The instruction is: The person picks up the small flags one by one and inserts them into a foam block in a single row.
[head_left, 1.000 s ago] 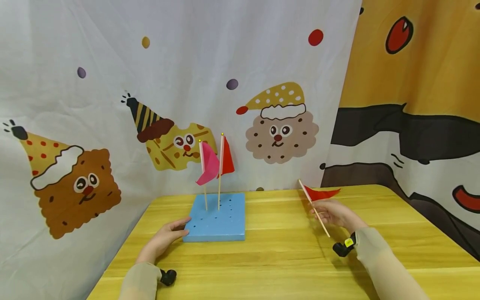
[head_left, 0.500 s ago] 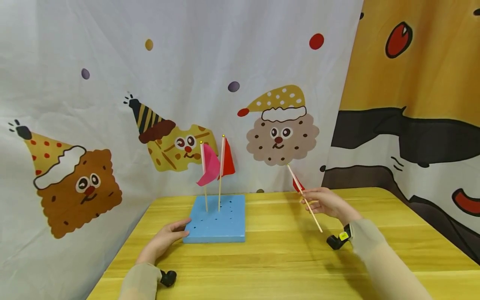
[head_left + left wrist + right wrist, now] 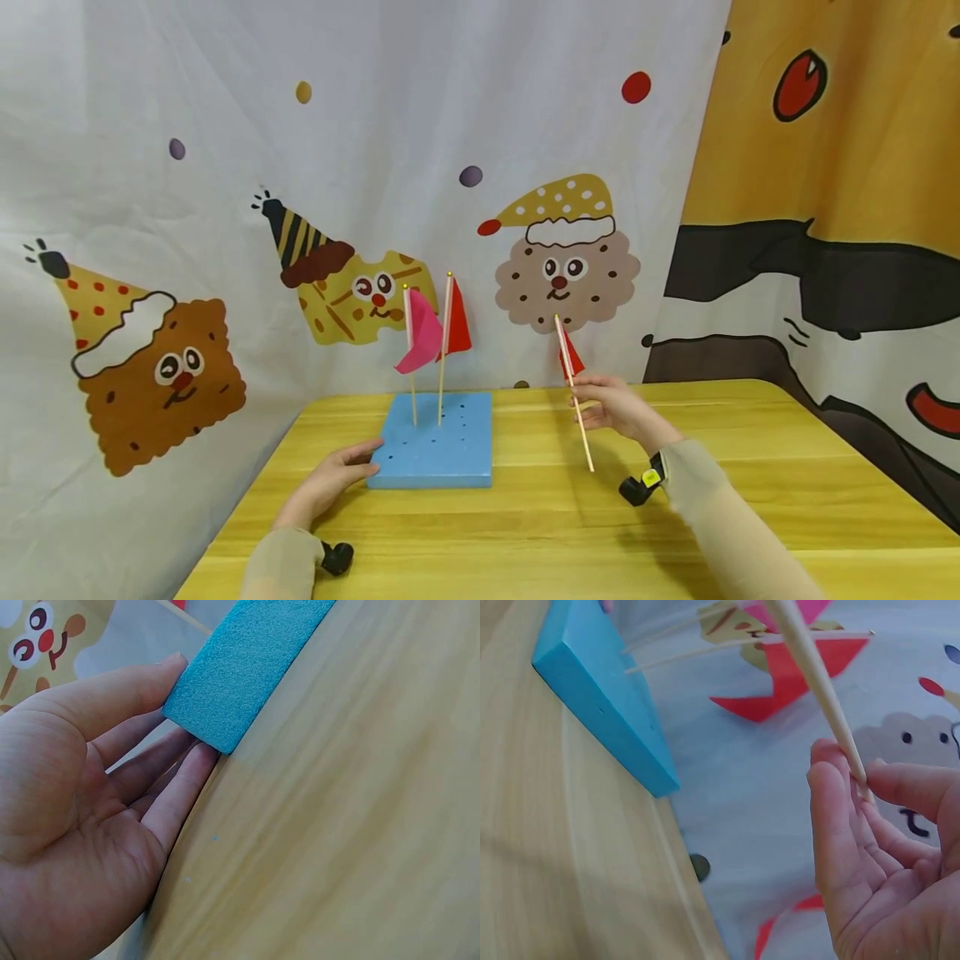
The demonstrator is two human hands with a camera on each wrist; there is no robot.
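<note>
A blue foam block with small holes in its top lies on the table. My left hand rests against its left edge; in the left wrist view the thumb touches the block's corner and the fingers reach along its side. Two flags stand upright in the block: a pink flag and, right of it, a red flag. To the right, my right hand pinches the wooden stick of another red flag between thumb and fingers, lower end tilted down above the table.
The wooden table runs back to a white curtain printed with cartoon biscuits. An orange and black patterned curtain hangs at the right. Small black wrist cameras sit on both sleeves.
My right hand has carried its red flag leftward towards the block, and the stick has turned more upright. My left hand stays at the block's edge.
</note>
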